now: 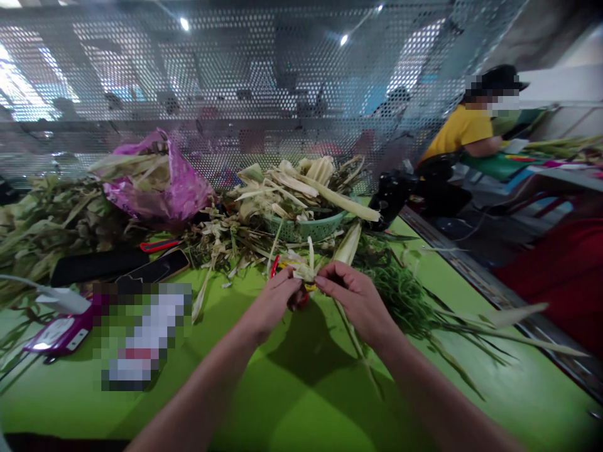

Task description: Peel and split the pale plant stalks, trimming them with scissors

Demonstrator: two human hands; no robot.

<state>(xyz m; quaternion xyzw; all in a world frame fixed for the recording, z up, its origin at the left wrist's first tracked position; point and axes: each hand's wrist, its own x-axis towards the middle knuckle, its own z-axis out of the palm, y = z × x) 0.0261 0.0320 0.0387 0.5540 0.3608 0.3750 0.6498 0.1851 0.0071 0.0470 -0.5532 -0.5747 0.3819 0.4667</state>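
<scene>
Both my hands meet above the green table (292, 389). My left hand (273, 304) is closed, pinching a small folded piece of pale palm leaf (304, 270) with a bit of yellow and red showing between the fingers. My right hand (355, 295) is closed on the same leaf piece from the right side. A long thin leaf strip (358, 345) hangs down from it under my right wrist. Just behind the hands stands a green plastic basket (315, 229) heaped with pale leaf strips.
A purple plastic bag (164, 185) and piles of green leaves (42, 220) lie at the left. Two dark phones (155, 269) and a small purple device (56, 333) lie front left. Loose green stems (414, 301) spread right. A perforated metal screen stands behind; a person in yellow (464, 132) sits far right.
</scene>
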